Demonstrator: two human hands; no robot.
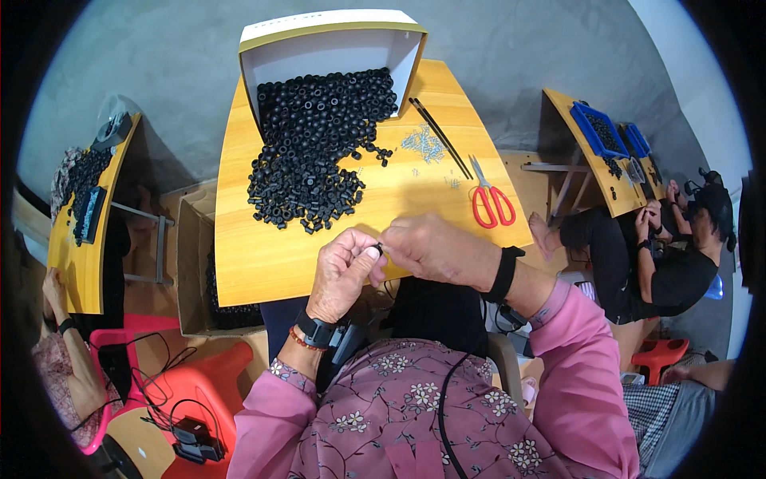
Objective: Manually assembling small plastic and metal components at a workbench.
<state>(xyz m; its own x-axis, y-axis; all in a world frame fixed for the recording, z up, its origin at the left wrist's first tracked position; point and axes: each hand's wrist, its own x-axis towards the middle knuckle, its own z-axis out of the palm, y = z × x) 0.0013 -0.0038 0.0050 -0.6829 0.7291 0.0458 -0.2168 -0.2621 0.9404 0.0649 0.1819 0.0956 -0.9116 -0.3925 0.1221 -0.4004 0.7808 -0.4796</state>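
Note:
My left hand (345, 267) is closed, pinching a small black part (378, 248) between thumb and fingers just off the table's near edge. Right against it, my right hand (437, 247) has its fingers curled inward; whatever they grip is hidden behind the hand. Beyond them, many small black ring-shaped plastic parts (303, 191) spill across the table from a cardboard box (331, 54) lying with its open side toward me. Small silvery metal pieces (423, 144) are scattered to the right of the pile. Red-handled scissors (488, 199) lie nearer the right edge.
Two thin dark rods (440, 137) lie on the yellow wooden table (263, 271). Below its left side stands a cardboard carton (194, 263) with more black parts. A red stool (211, 383) with cables is at lower left. People sit at tables on both sides.

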